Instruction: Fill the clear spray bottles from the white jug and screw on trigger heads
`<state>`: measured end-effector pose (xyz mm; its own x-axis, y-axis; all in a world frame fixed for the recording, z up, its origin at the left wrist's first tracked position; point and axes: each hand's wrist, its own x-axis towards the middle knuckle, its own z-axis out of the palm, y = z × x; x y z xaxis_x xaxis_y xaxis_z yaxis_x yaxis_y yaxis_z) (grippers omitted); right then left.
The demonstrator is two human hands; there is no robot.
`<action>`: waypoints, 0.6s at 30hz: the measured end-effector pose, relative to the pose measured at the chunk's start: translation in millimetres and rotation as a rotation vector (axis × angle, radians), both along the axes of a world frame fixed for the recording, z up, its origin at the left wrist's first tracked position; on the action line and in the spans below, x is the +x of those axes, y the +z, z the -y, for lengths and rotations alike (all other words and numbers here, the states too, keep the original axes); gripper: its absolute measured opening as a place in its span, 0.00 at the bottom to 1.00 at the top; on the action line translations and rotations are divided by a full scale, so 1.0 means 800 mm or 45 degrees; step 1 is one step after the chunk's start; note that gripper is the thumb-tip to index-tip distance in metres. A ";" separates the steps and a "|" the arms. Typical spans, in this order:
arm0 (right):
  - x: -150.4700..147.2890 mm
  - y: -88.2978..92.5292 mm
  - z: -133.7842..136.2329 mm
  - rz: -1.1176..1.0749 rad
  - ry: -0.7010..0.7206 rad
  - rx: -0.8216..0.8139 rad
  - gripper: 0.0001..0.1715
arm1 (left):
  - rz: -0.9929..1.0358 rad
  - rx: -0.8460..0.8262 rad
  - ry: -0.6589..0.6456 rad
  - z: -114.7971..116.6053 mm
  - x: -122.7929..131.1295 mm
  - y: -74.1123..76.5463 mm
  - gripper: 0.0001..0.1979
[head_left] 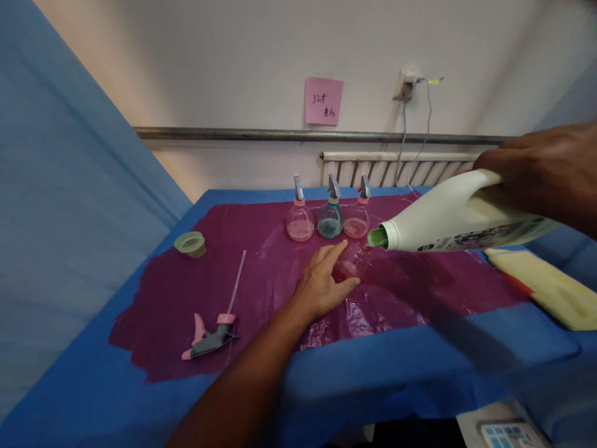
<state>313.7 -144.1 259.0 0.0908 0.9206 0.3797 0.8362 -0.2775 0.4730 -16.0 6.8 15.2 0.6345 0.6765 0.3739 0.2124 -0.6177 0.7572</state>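
Observation:
My right hand (550, 168) grips the handle of a large white detergent jug (448, 211), tilted nearly level with its green-lined mouth to the left. That mouth is right over the top of a clear pink spray bottle (355, 262), which has no spray head on it. Around the bottle's left side curve the fingers and thumb of my left hand (321, 280), steadying it on the table. Whether liquid is flowing is too faint to tell. A grey and pink spray head (215, 336) with its dip tube lies to the left.
Behind the bottle stand a pink-collared sprayer (300, 224), a teal sprayer (331, 223) and another pink sprayer (357, 221). A small lidded tub (190, 244) sits at left, a yellow packet (550, 286) at right. Purple plastic sheeting (270, 280) covers the blue tablecloth (373, 367).

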 end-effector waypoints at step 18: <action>-0.002 0.005 0.002 0.014 0.052 0.021 0.26 | 0.000 0.013 -0.006 0.000 0.000 0.000 0.46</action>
